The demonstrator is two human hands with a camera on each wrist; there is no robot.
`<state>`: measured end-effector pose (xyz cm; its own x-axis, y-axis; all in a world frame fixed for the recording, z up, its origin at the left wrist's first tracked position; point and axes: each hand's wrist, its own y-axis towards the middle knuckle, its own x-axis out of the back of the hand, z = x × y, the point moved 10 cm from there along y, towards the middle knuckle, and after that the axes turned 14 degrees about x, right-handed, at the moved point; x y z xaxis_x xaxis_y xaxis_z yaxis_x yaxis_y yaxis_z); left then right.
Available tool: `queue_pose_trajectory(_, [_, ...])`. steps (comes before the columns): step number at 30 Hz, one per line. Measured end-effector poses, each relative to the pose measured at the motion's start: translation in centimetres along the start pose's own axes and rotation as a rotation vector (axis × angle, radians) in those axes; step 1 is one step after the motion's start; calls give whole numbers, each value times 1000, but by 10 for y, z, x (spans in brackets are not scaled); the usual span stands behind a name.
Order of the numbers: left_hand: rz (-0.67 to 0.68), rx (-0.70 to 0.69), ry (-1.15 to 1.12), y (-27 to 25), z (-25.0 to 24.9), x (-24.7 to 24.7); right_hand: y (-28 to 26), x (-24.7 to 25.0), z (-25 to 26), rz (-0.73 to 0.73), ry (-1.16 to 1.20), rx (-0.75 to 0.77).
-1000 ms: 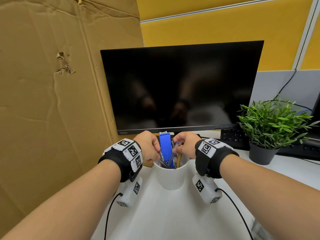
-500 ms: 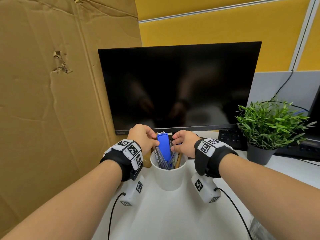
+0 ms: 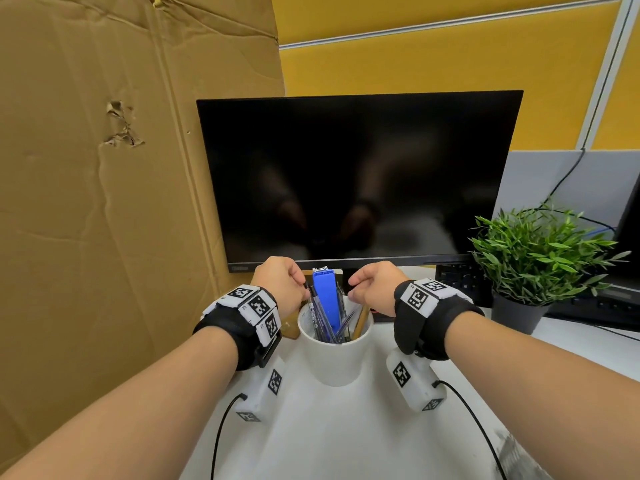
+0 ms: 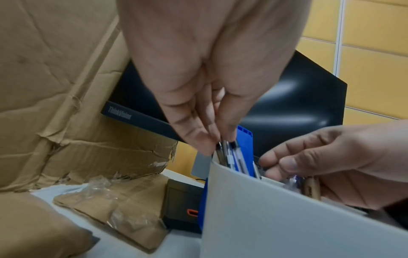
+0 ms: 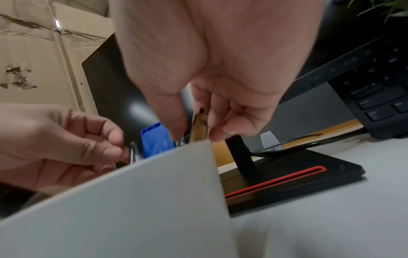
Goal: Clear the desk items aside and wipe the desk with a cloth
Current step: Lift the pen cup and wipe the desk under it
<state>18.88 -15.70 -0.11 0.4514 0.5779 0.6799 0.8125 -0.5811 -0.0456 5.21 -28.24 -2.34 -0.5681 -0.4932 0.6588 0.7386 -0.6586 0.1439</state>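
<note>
Item: white cup [image 3: 334,355], standing upright on the counter [image 3: 346,438] just in front of the monitor [image 3: 360,174], holding pens [image 3: 317,311], a blue case [image 3: 325,299] and a wooden pencil [image 3: 360,322], all with long axes rising near-vertical out of the cup.

Left hand [image 3: 280,285]: hovering at the cup's left rim, fingers [image 4: 194,137] curling down and pinching the pen tops.

Right hand [image 3: 375,289]: hovering at the cup's right rim, fingers [image 5: 229,129] closing round the pencil top.

Both hands are arching palm-down, equally near the cup.

Judgement: contents are being gathered; the cup is not yet moved aside, and wiping is yet to begin.

Potted plant [image 3: 533,261]: standing right of the monitor.
</note>
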Motion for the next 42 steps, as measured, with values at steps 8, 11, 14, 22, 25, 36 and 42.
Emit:
queue_pose_trajectory(8, [134,-128,195,-16,-9,-9,-9,-27,13,288,-156,77])
queue_pose_trajectory(11, [241,-188,259,-25,-11,-18,-7,-27,22,273,-171,134])
queue_pose_trajectory(14, [373,-211,347,-37,-11,-33,-4,-25,24,233,-137,150])
queue_pose_trajectory(22, [497,-264,362,-54,-20,-59,-2,-5,16,94,-132,115])
queue_pose_trajectory(25, [496,-300,390,-59,-23,-65,-7,1,12,104,-115,115])
queue_pose_trajectory(36, [142,-62,-53,-14,-15,-14,-1,17,49,121,-95,246])
queue_pose_trajectory(42, [-8,0,-20,-6,2,-4,4,1,40,64,75,219])
